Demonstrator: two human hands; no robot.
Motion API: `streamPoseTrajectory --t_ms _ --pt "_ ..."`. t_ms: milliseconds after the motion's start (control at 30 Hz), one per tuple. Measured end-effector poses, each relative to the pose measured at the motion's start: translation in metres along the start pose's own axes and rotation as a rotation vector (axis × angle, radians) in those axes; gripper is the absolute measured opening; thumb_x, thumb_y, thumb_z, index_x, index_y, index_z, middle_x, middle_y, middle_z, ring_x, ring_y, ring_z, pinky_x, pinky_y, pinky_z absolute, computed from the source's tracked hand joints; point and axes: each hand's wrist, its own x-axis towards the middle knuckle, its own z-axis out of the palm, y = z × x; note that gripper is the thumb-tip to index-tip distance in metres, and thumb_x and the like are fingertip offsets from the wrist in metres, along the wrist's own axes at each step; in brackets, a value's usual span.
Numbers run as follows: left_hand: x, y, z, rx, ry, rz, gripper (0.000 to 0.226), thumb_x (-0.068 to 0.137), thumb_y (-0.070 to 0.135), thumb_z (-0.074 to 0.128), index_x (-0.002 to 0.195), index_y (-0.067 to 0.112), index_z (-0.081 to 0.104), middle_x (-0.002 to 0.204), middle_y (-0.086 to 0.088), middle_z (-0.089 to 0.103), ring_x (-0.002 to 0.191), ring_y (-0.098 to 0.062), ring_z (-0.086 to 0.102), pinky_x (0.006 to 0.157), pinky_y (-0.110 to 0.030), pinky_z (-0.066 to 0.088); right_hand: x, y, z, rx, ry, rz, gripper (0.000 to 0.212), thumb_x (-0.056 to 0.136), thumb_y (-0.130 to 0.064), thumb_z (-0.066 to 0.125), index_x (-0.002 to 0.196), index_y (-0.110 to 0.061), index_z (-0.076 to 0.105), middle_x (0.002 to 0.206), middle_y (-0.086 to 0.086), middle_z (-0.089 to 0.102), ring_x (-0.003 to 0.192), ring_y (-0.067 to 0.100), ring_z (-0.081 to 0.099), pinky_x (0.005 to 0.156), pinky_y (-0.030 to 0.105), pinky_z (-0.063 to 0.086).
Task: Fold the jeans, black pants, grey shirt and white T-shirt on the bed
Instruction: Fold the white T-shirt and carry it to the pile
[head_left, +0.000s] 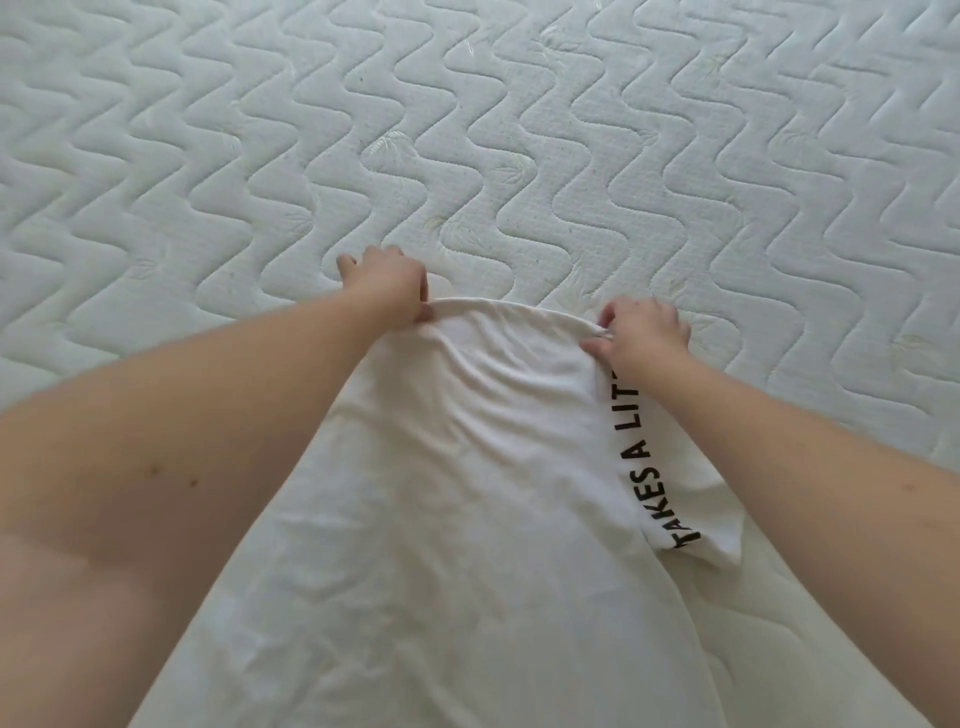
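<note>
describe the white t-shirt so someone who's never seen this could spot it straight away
Start from the quilted mattress with wavy stitching that fills the view. In the near middle, between two bare forearms, lies the white T-shirt, its far edge pinched by the left hand and right hand. Smooth and unquilted, it shows black capital lettering along its right side.

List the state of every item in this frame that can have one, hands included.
White T-shirt: lying on the mattress, partly folded, far edge gripped at both corners; black lettering shows along its right side.
Left hand: pinches the far left corner of the shirt.
Right hand: pinches the far right corner of the shirt.
Mattress: bare, quilted, with the shirt on it.
</note>
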Motion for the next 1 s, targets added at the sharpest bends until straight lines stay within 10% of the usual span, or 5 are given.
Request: streamPoseTrajectory --t_ms 167,400,667,800,1000 --pt "0.010 -0.013 -0.007 -0.248 0.056 0.096 0.018 0.087 0.033 0.069 0.090 0.023 0.054 0.103 -0.005 0.063 0.091 -0.028 0.057 0.070 -0.034 0.041 0.005 0.015 -0.010 0.161 0.045 -0.032 0.024 0.089 -0.041 0.066 0.096 -0.023 0.053 0.100 0.003 0.064 0.099 0.028 0.056 0.080 0.036 0.038" --pt "0.000 -0.027 0.011 -0.381 0.034 0.041 0.021 0.091 0.035 0.065 0.106 0.021 0.062 0.112 -0.004 0.064 0.108 -0.026 0.056 0.094 -0.041 0.045 -0.008 0.051 -0.002 0.073 0.042 -0.061 0.032 0.084 -0.059 0.063 0.087 -0.028 0.054 0.087 -0.008 0.059 0.094 0.020 0.052 0.084 0.038 0.028" --pt "0.004 -0.018 0.024 -0.288 0.089 -0.051 0.015 0.093 0.036 0.062 0.101 0.024 0.062 0.113 -0.007 0.064 0.111 -0.031 0.054 0.084 -0.039 0.037 -0.034 0.137 -0.018 0.068 0.063 0.152 0.032 0.083 -0.054 0.068 0.072 -0.027 0.055 0.073 -0.016 0.055 0.083 0.019 0.051 0.078 0.034 0.026" --pt "-0.006 -0.009 0.033 -0.278 0.231 -0.048 0.022 0.095 0.032 0.056 0.115 0.022 0.058 0.122 -0.009 0.056 0.119 -0.030 0.047 0.095 -0.042 0.032 -0.059 0.147 -0.018 0.145 0.252 0.187 0.018 0.086 -0.042 0.067 0.087 -0.025 0.062 0.089 -0.001 0.064 0.100 0.029 0.058 0.084 0.040 0.036" --pt "-0.106 0.081 0.045 -0.491 0.469 0.281 0.032 0.088 0.016 0.064 0.120 0.012 0.063 0.123 -0.012 0.057 0.113 -0.036 0.054 0.095 -0.044 0.038 -0.126 0.127 0.017 0.557 0.214 0.483 0.063 0.083 -0.051 0.067 0.127 -0.011 0.046 0.117 0.009 0.059 0.104 0.028 0.056 0.087 0.039 0.045"
